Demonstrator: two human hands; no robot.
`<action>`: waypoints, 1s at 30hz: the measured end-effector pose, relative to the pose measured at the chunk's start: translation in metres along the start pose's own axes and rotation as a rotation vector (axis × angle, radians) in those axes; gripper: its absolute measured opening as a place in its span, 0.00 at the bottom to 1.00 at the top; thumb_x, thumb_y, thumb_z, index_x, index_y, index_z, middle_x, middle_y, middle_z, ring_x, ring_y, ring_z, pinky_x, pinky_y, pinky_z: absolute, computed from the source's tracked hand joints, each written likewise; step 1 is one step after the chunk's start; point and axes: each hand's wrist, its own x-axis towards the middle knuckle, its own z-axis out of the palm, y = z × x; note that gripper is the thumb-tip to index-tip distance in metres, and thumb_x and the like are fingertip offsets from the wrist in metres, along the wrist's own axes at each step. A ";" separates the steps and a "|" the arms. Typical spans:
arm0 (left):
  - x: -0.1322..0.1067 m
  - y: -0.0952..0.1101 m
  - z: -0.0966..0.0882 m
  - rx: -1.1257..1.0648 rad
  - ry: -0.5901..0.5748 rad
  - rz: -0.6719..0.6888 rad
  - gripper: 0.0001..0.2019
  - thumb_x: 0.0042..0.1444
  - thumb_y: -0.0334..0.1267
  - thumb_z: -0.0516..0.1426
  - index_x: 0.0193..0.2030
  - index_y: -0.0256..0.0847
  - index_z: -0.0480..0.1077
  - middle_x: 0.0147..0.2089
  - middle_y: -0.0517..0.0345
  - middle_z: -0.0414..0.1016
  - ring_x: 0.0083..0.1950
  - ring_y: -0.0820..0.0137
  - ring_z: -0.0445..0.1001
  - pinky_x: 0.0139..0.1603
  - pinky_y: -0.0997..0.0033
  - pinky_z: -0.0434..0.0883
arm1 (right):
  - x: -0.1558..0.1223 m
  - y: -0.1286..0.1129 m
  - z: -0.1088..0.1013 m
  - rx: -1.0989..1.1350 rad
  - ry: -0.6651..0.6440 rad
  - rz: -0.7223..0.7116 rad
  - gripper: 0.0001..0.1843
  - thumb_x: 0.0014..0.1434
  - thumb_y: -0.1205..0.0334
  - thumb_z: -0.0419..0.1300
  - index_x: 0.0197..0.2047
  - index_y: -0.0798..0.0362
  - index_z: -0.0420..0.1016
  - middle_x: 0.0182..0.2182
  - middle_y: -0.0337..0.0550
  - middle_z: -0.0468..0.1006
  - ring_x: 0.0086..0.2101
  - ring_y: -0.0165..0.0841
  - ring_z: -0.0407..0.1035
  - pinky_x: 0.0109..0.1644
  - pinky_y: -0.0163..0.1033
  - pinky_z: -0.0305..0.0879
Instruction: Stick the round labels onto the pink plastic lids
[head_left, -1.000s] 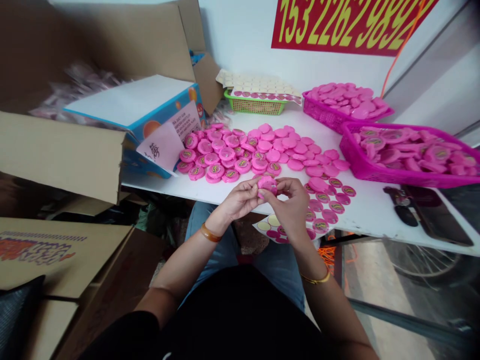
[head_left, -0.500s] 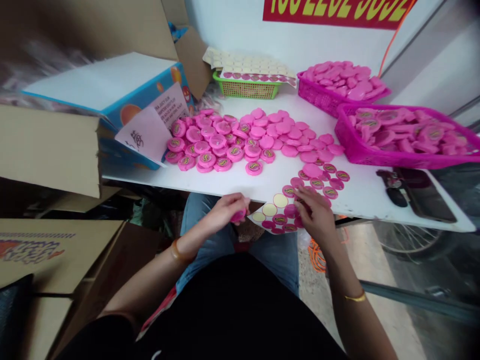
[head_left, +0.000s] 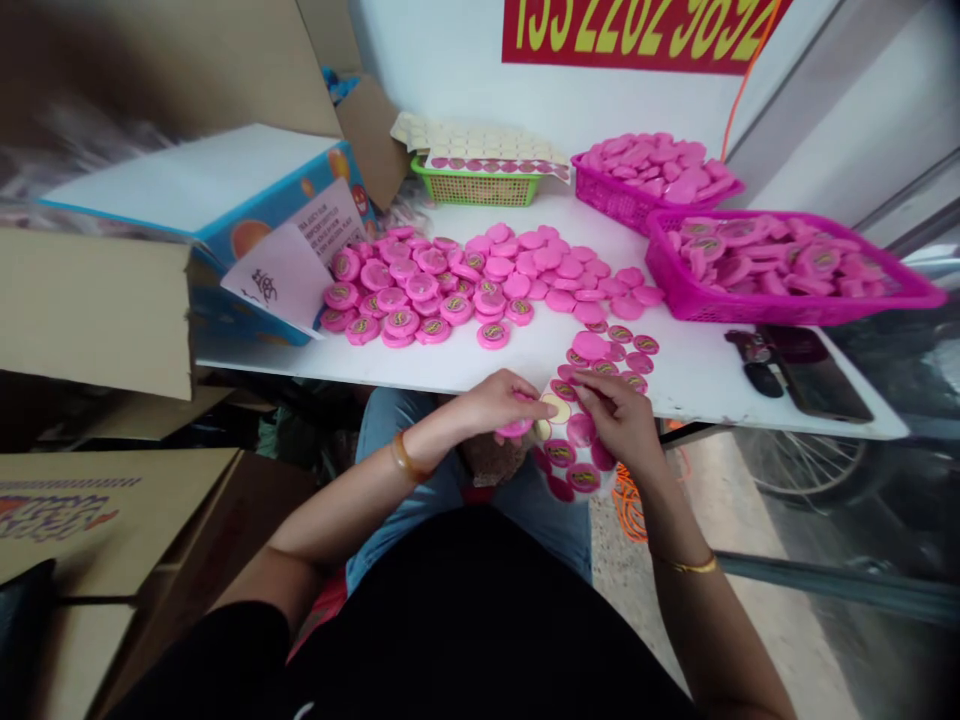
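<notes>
The left hand (head_left: 499, 403) is moving across toward the glossy sticker sheet (head_left: 561, 470)
Its grip is pinching a flat pink disc (head_left: 514, 428); the right hand (head_left: 619, 420) is pressing fingers on round stickers (head_left: 564, 390), its grip unclear.

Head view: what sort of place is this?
Probably a small packing workshop: a white table spread with pink round containers, a sheet of round stickers, pink plastic baskets, and cardboard cartons alongside.

Two hands: left hand (head_left: 499, 403) with one pink disc (head_left: 514, 428), right hand (head_left: 619, 420); two magenta plastic baskets (head_left: 750, 308); one green plastic basket (head_left: 478, 188).
</notes>
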 end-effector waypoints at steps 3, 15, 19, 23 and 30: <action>0.026 0.021 -0.021 0.043 0.043 0.037 0.13 0.45 0.42 0.64 0.30 0.32 0.75 0.22 0.60 0.70 0.21 0.79 0.65 0.21 0.79 0.59 | 0.011 0.001 -0.005 0.085 0.032 0.086 0.15 0.61 0.58 0.55 0.48 0.49 0.79 0.45 0.45 0.81 0.45 0.39 0.75 0.50 0.48 0.72; 0.106 0.033 -0.054 0.081 -0.312 -0.345 0.11 0.34 0.34 0.69 0.26 0.33 0.75 0.24 0.56 0.74 0.23 0.76 0.69 0.24 0.75 0.65 | 0.039 0.003 0.009 0.257 0.041 0.204 0.16 0.54 0.58 0.61 0.45 0.52 0.80 0.42 0.47 0.82 0.39 0.37 0.76 0.45 0.46 0.73; 0.106 0.027 -0.055 -0.030 -0.384 -0.232 0.13 0.35 0.32 0.68 0.32 0.35 0.78 0.31 0.56 0.78 0.32 0.75 0.74 0.34 0.75 0.70 | 0.041 0.005 0.007 0.221 0.094 0.267 0.17 0.53 0.58 0.62 0.45 0.54 0.80 0.38 0.49 0.83 0.33 0.37 0.76 0.40 0.46 0.74; 0.109 0.029 -0.060 -0.067 -0.411 -0.107 0.13 0.36 0.32 0.68 0.33 0.36 0.78 0.32 0.56 0.79 0.32 0.75 0.74 0.35 0.75 0.70 | 0.050 0.007 0.007 0.123 0.149 0.209 0.18 0.52 0.57 0.63 0.45 0.55 0.81 0.40 0.51 0.81 0.36 0.38 0.75 0.44 0.47 0.72; 0.112 0.038 -0.059 0.059 -0.447 0.025 0.10 0.39 0.34 0.67 0.31 0.34 0.79 0.26 0.53 0.77 0.25 0.76 0.70 0.26 0.75 0.67 | 0.056 0.014 0.013 0.114 0.187 0.172 0.15 0.51 0.56 0.65 0.42 0.52 0.82 0.39 0.49 0.82 0.37 0.39 0.75 0.46 0.48 0.71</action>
